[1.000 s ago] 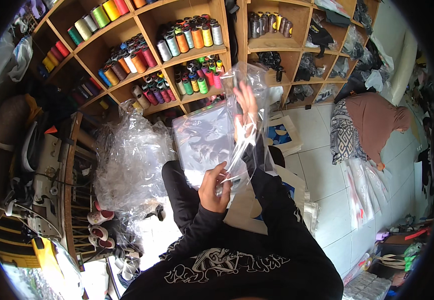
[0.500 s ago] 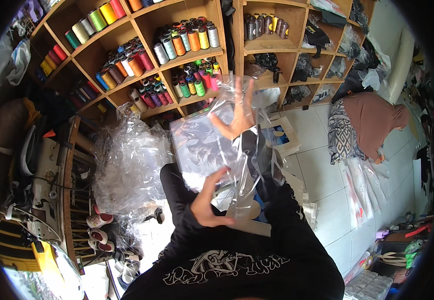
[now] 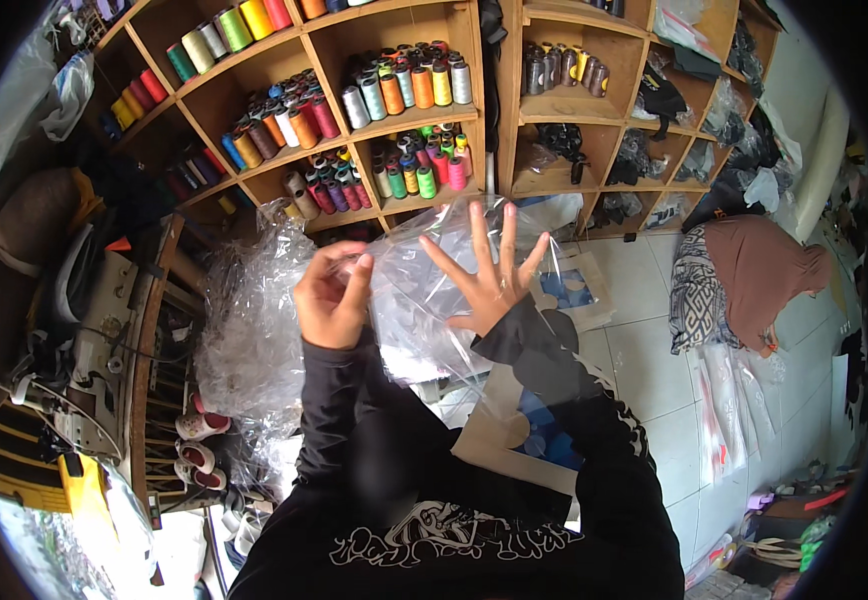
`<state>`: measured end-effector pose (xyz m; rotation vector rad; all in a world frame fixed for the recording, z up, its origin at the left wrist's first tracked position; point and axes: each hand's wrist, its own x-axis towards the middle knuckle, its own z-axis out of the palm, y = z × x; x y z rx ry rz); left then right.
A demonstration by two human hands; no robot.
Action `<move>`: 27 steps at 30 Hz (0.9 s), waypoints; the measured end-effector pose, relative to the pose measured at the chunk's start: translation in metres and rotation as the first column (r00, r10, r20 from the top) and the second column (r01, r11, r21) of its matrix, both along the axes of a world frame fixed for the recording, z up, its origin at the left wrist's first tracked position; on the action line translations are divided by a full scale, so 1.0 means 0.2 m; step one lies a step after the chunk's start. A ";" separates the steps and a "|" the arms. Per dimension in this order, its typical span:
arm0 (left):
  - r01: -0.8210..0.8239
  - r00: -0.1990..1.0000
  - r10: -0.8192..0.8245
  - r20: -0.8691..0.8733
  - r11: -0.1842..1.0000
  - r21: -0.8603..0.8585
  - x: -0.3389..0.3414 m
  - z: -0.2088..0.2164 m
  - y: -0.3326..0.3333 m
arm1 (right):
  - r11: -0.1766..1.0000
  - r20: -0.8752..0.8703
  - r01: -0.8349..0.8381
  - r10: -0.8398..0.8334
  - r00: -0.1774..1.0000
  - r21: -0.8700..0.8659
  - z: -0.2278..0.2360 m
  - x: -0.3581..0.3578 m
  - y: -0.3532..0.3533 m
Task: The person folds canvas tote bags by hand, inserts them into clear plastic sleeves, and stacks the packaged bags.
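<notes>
A clear plastic bag (image 3: 424,265) is stretched between my two hands. My left hand (image 3: 334,300) pinches its left edge between thumb and fingers. My right hand (image 3: 494,275) has its fingers spread wide at the bag's right part; film shows over the hand and forearm, but I cannot tell whether the hand is inside the bag or behind it. Across my lap lies a flat cream and blue printed piece (image 3: 549,440), partly under the film. Just left of my left hand is a big heap of crumpled clear plastic (image 3: 249,345).
Wooden shelves (image 3: 394,125) with many colourful thread cones stand ahead. A similar cream and blue piece (image 3: 579,290) lies on the tiled floor at right. Farther right, a person (image 3: 754,275) bends over clear plastic sleeves (image 3: 719,420). A sewing machine (image 3: 99,330) and shoes (image 3: 199,450) are at left.
My left hand has risen from my lap and now pinches the bag's edge. My right hand has lowered a little, fingers spread. The bag is spread out wider; more of the lap piece shows.
</notes>
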<state>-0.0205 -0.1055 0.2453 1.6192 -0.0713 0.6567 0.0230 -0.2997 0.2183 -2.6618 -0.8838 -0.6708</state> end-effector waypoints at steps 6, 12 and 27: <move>-0.053 0.995 0.045 0.094 0.995 0.083 0.02 0.02 0.03 | 0.998 -0.039 -0.048 0.050 0.998 0.047 -0.01 -0.01 -0.05; 0.142 0.990 -0.142 0.014 0.990 -0.023 0.04 -0.04 0.00 | 0.598 0.205 -0.429 0.406 0.890 0.677 -0.07 -0.01 0.07; 0.427 0.880 -0.447 0.161 0.597 -0.679 -0.05 -0.17 0.01 | 0.931 -0.126 -0.246 0.287 0.950 0.270 0.04 -0.16 0.08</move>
